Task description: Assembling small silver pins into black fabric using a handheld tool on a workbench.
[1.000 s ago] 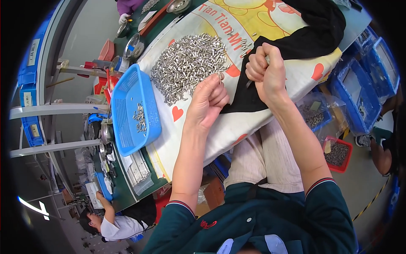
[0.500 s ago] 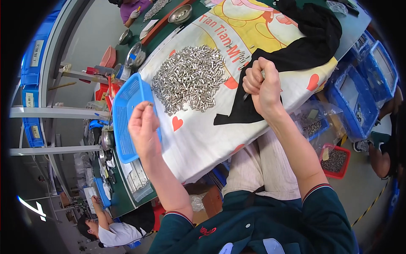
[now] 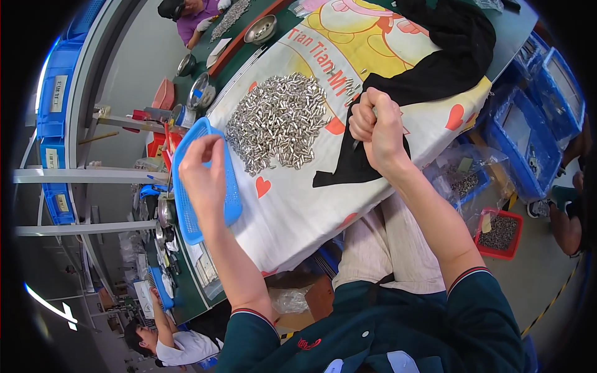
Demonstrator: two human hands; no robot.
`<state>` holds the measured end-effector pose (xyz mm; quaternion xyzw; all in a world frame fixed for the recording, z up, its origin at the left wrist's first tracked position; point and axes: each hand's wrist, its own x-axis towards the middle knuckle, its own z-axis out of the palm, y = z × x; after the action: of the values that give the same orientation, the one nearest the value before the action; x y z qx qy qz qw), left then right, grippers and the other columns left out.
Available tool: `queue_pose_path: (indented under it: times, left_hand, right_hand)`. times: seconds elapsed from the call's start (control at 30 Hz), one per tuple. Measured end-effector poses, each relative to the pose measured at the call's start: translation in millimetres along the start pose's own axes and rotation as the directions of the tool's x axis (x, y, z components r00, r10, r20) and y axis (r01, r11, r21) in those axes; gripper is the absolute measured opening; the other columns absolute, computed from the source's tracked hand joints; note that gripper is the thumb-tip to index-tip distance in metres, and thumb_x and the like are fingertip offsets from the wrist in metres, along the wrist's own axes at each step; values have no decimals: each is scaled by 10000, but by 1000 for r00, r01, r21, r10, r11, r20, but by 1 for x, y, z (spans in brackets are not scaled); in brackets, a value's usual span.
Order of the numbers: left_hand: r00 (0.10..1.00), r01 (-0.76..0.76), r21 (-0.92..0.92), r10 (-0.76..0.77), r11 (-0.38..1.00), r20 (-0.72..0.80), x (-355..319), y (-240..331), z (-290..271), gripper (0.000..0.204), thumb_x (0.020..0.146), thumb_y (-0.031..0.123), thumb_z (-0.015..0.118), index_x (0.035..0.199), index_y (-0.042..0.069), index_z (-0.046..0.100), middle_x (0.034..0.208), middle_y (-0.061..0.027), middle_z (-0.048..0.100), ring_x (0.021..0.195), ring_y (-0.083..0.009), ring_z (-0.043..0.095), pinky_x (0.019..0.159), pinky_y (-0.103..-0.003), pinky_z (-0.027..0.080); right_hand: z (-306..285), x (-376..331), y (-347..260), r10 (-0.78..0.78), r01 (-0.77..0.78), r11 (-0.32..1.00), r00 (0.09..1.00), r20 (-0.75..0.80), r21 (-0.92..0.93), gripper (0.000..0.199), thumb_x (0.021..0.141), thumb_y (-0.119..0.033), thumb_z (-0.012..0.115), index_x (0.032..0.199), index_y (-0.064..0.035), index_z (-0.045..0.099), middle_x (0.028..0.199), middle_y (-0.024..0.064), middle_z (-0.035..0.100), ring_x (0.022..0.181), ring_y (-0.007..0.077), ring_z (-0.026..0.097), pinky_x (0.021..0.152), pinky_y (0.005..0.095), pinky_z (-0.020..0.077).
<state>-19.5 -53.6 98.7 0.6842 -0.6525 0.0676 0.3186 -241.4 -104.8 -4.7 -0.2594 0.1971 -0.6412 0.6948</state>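
Observation:
A heap of small shiny metal pins [image 3: 280, 124] lies on a white printed cloth [image 3: 280, 217]. To its left, a blue plastic basket [image 3: 231, 205] sits at the cloth's edge. My left hand [image 3: 204, 168] hovers over this basket, fingers bent inward and tips close together; whatever may be between them is hidden. Right of the heap, my right hand [image 3: 380, 133] is closed in a fist above a black cloth [image 3: 354, 163]. Something small and metallic peeks out of the fist, too covered to name. A few loose pins [image 3: 351, 87] lie beyond this hand.
Metal bowls [image 3: 261, 29] stand past the far left edge of the cloth. Blue crates [image 3: 522, 143] and a red tray of small parts [image 3: 499, 233] are on the right. Co-workers sit at the far left and lower left [image 3: 183, 345].
My left hand has moved slightly left and up, farther over the basket, and its fingertips have turned downward. My right fist stays nearly in place. The whole view has shifted a little.

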Motion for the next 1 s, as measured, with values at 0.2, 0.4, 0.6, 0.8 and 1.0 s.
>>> queue_pose_path:
  times: [0.2, 0.4, 0.6, 0.8, 1.0]
  left_hand:
    - [860, -429, -230, 473, 874, 194, 61, 48, 125, 134, 731, 0, 564, 855, 2, 615, 796, -109, 608, 692, -226, 598, 643, -290, 463]
    - [747, -575, -127, 582, 808, 322, 86, 41, 185, 193, 695, 8, 552, 866, 39, 638, 848, -138, 600, 798, -324, 570, 712, -372, 453]
    - [724, -602, -142, 613, 785, 317, 79, 41, 195, 152, 677, 26, 564, 814, 18, 630, 802, -146, 593, 740, -314, 572, 668, -366, 456]
    - [729, -545, -188, 572, 817, 376, 87, 39, 196, 139, 633, 44, 602, 756, -17, 578, 706, -118, 578, 635, -231, 566, 590, -310, 451]
    - [716, -438, -250, 503, 864, 484, 90, 42, 195, 157, 622, 44, 605, 764, -18, 582, 633, -90, 581, 584, -172, 549, 566, -280, 446]
  right_hand:
    - [1, -1, 0, 14, -14, 1000, 1000, 6, 9, 330, 846, -193, 327, 540, -96, 252, 440, -27, 211, 376, 63, 147, 370, 242, 135]
    - [4, -2, 1, -3, 3, 1000, 1000, 16, 14, 319, 842, -180, 331, 543, -92, 262, 445, -28, 223, 376, 56, 156, 364, 234, 133]
    - [0, -2, -1, -21, 20, 1000, 1000, 8, 6, 315, 838, -177, 329, 543, -92, 260, 444, -29, 226, 378, 56, 153, 365, 233, 133]
    - [4, -3, 0, -13, 13, 1000, 1000, -2, 9, 317, 841, -183, 326, 543, -97, 257, 444, -30, 224, 378, 56, 151, 365, 233, 131]
    - [1, -2, -1, -7, 7, 1000, 1000, -14, 5, 319, 843, -187, 324, 544, -102, 254, 441, -33, 224, 373, 57, 150, 362, 233, 132]
